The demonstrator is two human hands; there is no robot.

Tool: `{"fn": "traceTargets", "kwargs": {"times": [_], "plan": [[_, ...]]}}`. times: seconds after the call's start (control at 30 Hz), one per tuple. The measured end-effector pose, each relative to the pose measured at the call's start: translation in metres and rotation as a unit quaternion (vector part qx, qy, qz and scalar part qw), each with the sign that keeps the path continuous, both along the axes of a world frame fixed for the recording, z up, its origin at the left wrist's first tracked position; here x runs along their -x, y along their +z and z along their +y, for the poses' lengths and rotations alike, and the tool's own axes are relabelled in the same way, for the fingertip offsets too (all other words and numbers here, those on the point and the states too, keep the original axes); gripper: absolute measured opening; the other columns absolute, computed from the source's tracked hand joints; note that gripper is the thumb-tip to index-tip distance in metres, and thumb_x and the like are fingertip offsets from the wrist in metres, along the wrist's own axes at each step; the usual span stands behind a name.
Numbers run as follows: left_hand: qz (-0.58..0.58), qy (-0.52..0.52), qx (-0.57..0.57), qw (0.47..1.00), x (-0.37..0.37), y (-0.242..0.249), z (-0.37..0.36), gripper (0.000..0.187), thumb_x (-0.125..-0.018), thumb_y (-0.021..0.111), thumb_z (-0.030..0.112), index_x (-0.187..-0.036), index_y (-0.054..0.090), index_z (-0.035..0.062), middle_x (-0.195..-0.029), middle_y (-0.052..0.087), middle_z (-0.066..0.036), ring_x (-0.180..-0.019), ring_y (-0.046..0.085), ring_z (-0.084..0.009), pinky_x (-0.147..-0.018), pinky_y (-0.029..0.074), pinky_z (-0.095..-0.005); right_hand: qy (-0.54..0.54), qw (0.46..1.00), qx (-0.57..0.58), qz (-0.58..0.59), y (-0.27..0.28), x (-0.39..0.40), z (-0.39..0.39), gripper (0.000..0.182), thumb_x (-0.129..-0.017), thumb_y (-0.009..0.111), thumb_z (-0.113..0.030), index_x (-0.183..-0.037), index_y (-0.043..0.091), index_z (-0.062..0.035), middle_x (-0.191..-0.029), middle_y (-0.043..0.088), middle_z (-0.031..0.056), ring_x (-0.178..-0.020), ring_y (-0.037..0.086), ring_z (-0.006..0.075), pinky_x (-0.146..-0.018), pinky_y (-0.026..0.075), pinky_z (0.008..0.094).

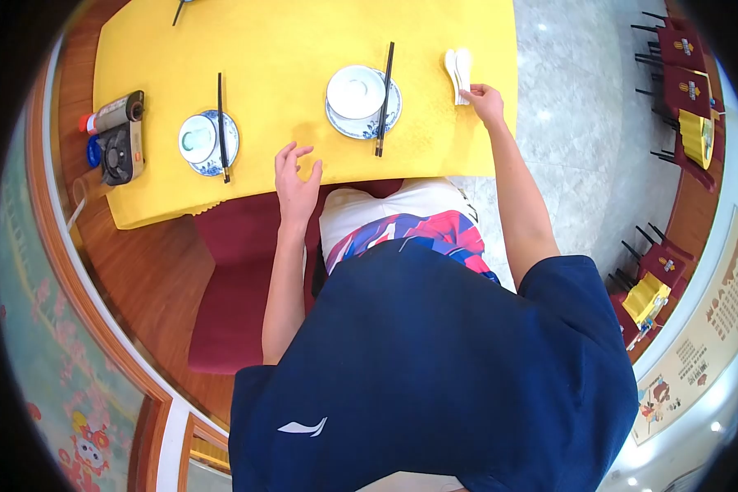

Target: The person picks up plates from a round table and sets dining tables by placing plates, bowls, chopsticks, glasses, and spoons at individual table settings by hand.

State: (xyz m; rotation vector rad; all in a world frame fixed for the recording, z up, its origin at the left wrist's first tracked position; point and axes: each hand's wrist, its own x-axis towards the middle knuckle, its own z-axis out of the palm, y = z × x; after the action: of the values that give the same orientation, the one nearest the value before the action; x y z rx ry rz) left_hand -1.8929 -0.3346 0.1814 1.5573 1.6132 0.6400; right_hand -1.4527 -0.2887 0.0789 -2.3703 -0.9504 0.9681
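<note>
My right hand [487, 107] is at the right edge of the yellow-covered table, its thumb and fingers pinched at the handle end of a small bunch of white soup spoons [459, 70]. The spoons' bowls point away from me. Fingers apart and holding nothing, my left hand [297, 180] hovers by the table's near edge. Between my hands, a white bowl [356, 92] sits on a blue-patterned plate [348, 129], with black chopsticks [384, 102] across the plate's right side. Further left is a second bowl [198, 138] on a plate [232, 135], also with chopsticks [221, 123].
A portable stove [123, 152] and a bottle with a red cap [116, 113] stand at the table's left end. Dark red chairs [246, 303] are pushed near the front edge. Grey floor [574, 107] lies to the right, with more chairs [687, 88] along the far side.
</note>
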Motion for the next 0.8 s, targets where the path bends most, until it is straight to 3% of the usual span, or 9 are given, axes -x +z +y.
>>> {"fn": "traceTargets", "kwargs": {"times": [0.23,0.33,0.4,0.5,0.57,0.67,0.73,0.8], "plan": [[0.002,-0.012,-0.005,1.0,-0.006,0.002,0.003,0.025,-0.086,0.068,0.012,-0.11,0.064,0.0077,-0.129,0.054,-0.015,-0.119,0.054,-0.028,-0.088,0.05,-0.039,-0.024,0.998,0.028,0.046,-0.004,0.01,-0.004,0.038,-0.075,0.084,-0.026,-0.098,0.073,0.0019,-0.087,0.072,0.0076,-0.077,0.065,0.0128,-0.072,0.051,0.0271],[-0.012,-0.025,0.0,1.0,-0.009,0.003,0.007,0.025,-0.086,0.068,0.011,-0.11,0.063,0.0047,-0.127,0.054,-0.018,-0.116,0.055,-0.0317,-0.088,0.051,-0.0405,-0.09,0.985,-0.02,0.146,-0.006,0.013,-0.012,0.037,-0.078,0.083,-0.024,-0.098,0.071,0.0051,-0.087,0.071,0.0078,-0.076,0.064,0.0121,-0.07,0.051,0.0262],[-0.026,-0.026,-0.002,0.999,-0.012,0.004,0.008,0.024,-0.085,0.067,0.01,-0.108,0.064,0.0041,-0.122,0.057,-0.018,-0.114,0.056,-0.0313,-0.089,0.05,-0.0401,-0.144,0.953,-0.052,0.262,-0.003,0.014,-0.02,0.042,-0.083,0.079,-0.024,-0.106,0.067,0.0081,-0.087,0.067,0.0048,-0.074,0.058,0.0112,-0.068,0.047,0.0222],[-0.015,-0.03,-0.041,0.999,-0.014,-0.001,0.01,0.022,-0.086,0.068,0.011,-0.107,0.065,0.006,-0.12,0.06,-0.014,-0.113,0.058,-0.0271,-0.086,0.051,-0.0384,-0.192,0.926,-0.097,0.31,0.022,0.029,-0.024,0.036,-0.086,0.076,-0.022,-0.106,0.066,0.0069,-0.085,0.064,0.0021,-0.071,0.054,0.0091,-0.066,0.044,0.0224],[-0.044,-0.026,-0.073,0.996,-0.017,-0.004,0.011,0.02,-0.085,0.068,0.011,-0.105,0.066,0.0061,-0.112,0.064,-0.012,-0.107,0.061,-0.0258,-0.084,0.049,-0.0361,-0.137,0.925,-0.113,0.336,0.029,0.034,-0.03,0.03,-0.087,0.074,-0.019,-0.102,0.068,0.0063,-0.084,0.065,0.003,-0.074,0.057,0.0093,-0.07,0.047,0.024],[-0.129,0.003,0.0,0.992,-0.033,0.013,0.02,0.018,-0.088,0.069,0.013,-0.103,0.069,0.0037,-0.103,0.07,-0.009,-0.097,0.065,-0.0199,-0.083,0.049,-0.0313,-0.05,0.963,-0.102,0.244,0.095,0.09,-0.026,0.024,-0.09,0.069,-0.017,-0.099,0.068,0.0058,-0.085,0.067,0.0031,-0.077,0.059,0.0084,-0.072,0.047,0.0225],[-0.267,0.035,0.093,0.959,-0.047,0.013,0.024,0.021,-0.093,0.066,0.014,-0.109,0.069,0.0009,-0.105,0.07,-0.004,-0.093,0.062,-0.0102,-0.081,0.049,-0.0253,-0.028,0.932,-0.116,0.342,0.105,0.121,-0.03,0.021,-0.091,0.067,-0.014,-0.1,0.069,0.005,-0.087,0.068,0.0032,-0.079,0.062,0.0089,-0.074,0.048,0.0229],[-0.34,0.037,0.118,0.932,-0.061,0.004,0.03,0.025,-0.094,0.065,0.016,-0.11,0.069,-0.003,-0.102,0.07,-0.006,-0.091,0.062,-0.0095,-0.079,0.049,-0.0244,0.039,0.911,-0.107,0.395,0.121,0.156,-0.03,0.017,-0.09,0.068,-0.011,-0.101,0.07,0.0019,-0.087,0.069,0.0031,-0.078,0.061,0.0084,-0.074,0.048,0.0239]]}}
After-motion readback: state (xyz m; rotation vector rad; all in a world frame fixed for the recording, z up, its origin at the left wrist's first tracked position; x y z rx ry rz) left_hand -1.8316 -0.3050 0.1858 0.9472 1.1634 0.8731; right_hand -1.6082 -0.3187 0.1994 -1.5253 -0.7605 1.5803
